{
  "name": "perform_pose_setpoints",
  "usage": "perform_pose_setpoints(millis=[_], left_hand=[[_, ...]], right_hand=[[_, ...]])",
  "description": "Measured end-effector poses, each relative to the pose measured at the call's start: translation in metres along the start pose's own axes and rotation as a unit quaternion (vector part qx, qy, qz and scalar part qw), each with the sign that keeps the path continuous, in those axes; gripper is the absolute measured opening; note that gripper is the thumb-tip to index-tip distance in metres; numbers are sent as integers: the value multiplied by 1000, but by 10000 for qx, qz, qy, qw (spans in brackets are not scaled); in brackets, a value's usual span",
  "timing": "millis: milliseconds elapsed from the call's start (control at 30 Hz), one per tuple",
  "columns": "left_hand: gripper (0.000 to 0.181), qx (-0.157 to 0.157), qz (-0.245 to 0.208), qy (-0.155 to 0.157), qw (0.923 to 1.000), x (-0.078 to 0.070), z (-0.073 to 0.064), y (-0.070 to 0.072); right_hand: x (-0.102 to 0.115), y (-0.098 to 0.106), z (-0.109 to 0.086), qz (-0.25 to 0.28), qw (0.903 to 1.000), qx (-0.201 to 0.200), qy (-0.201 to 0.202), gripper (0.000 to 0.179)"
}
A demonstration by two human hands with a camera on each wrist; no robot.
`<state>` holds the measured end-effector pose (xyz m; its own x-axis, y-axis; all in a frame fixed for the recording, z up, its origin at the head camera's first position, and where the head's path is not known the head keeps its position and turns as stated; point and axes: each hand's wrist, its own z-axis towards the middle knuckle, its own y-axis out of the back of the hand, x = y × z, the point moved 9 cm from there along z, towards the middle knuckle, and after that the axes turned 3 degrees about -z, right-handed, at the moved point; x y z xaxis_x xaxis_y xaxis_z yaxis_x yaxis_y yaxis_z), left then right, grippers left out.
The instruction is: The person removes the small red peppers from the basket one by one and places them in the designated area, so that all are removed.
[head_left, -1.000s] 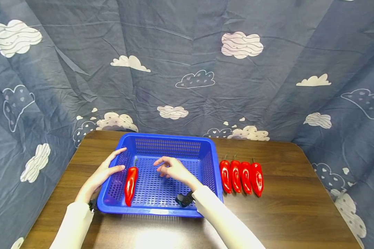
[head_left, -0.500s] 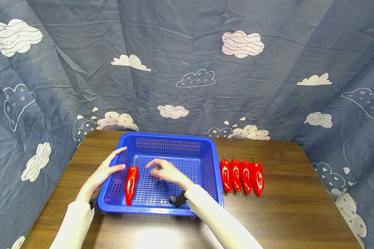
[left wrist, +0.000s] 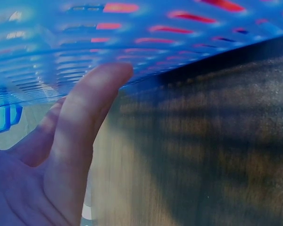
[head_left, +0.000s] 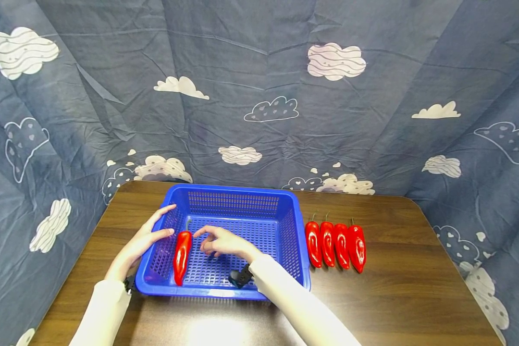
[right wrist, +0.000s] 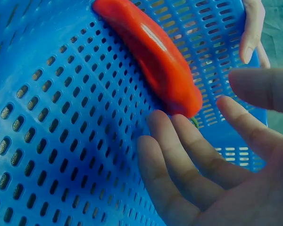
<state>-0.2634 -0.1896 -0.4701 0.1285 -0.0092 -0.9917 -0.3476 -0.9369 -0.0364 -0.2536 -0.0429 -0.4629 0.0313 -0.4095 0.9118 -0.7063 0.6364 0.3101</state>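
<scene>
A blue perforated plastic basket (head_left: 231,293) stands on the table, with one red pepper (head_left: 182,257) lying lengthwise near its left wall. My left hand (head_left: 140,240) grips the basket's left rim, its thumb and index finger reaching over the edge. In the left wrist view, part of that left hand (left wrist: 78,136) lies against the slotted outer wall. Inside the basket, my right hand (head_left: 222,241) hovers just right of the pepper, fingers parted and loosely bent, holding nothing. The right wrist view has its fingertips close to the pepper's green-stemmed end; contact is hard to tell.
Several more red peppers (head_left: 340,246) lie side by side on the wooden table (head_left: 398,288), right of the basket. A dark grey-blue curtain (head_left: 259,96) with cloud prints hangs behind the table and along both sides.
My right hand has moved left and slightly nearer me within the basket, up to the pepper there. My left hand, the basket and the peppers have stayed in place.
</scene>
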Motion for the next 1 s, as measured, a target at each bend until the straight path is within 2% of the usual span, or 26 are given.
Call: perform_pose_setpoints(millis=[433, 700, 767, 1000], left_hand=[[61, 4, 62, -26, 10000, 0, 0, 0], [61, -12, 48, -71, 10000, -1, -1, 0], [61, -16, 68, -78, 9999, -1, -1, 0], [61, -36, 140, -74, 9999, -1, 0, 1]], right_hand=[[-1, -19, 10, -412, 9980, 466, -66, 41], [-2, -25, 16, -573, 9966, 583, -130, 44], [-8, -26, 21, -700, 9957, 598, -56, 44], [-1, -30, 20, -880, 9940, 635, -108, 50]])
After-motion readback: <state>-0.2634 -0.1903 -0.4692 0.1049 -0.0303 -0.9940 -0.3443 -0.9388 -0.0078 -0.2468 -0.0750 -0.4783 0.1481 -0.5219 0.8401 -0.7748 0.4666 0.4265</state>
